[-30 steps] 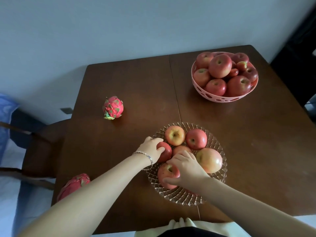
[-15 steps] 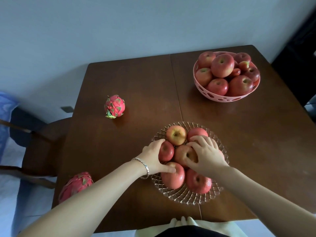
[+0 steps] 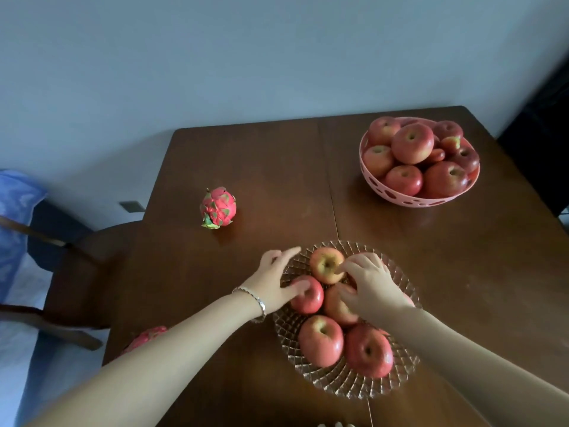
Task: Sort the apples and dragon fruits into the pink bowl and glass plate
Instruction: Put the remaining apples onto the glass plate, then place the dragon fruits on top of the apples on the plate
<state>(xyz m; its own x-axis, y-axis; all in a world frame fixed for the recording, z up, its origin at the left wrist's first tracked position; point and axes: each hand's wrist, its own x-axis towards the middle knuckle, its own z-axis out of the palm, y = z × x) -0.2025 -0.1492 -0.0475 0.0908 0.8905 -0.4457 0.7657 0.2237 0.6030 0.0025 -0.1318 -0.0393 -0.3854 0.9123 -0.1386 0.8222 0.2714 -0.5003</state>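
Apples (image 3: 320, 340) five visible on glass plate (image 3: 345, 385), two dragon fruits (image 3: 218, 207)

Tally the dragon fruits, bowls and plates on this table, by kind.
Dragon fruits: 2
Pink bowls: 1
Glass plates: 1
Total: 4

Red apples (image 3: 320, 345), pink bowl (image 3: 412, 200)

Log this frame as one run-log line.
stage: clearing apples off glass plate | left hand: open, touching apple | right hand: over plate apples, grasp unclear | dragon fruit: on table | pink bowl: apples
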